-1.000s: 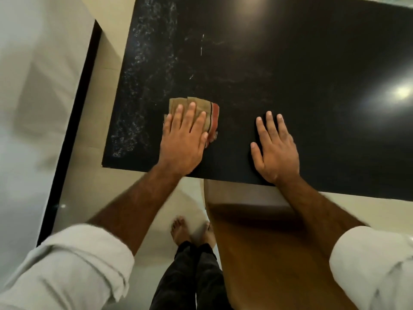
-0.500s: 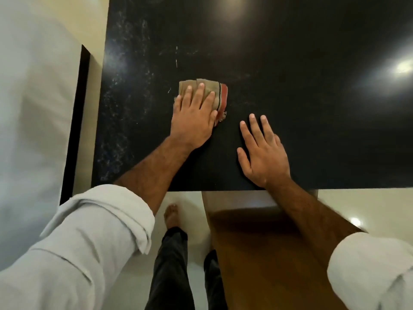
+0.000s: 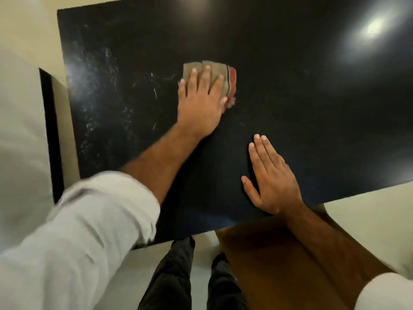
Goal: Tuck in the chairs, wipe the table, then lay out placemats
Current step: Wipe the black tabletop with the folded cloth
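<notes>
The black table (image 3: 290, 97) has a brown chair (image 3: 268, 253) at its near edge. The right hand (image 3: 271, 177) lies flat, fingers straight, on the table near that edge. The left hand (image 3: 201, 106), fingers straight, presses the folded cloth (image 3: 214, 70) mid-table.

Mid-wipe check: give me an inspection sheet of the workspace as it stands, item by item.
Surface: glossy black table; whitish smears on its left part, lamp glare far right.
Job's things: folded beige cloth with a red stripe, flat on the table; brown wooden chair at the near edge, how far under is hidden; no placemats seen.
Clutter: nothing seen.
Grippers: left hand presses the cloth with straight fingers; right hand lies flat on bare table, apart from the cloth.
Cables: nothing seen.
Surroundings: pale floor, pale wall at left, the person's dark trousers beside the chair.
</notes>
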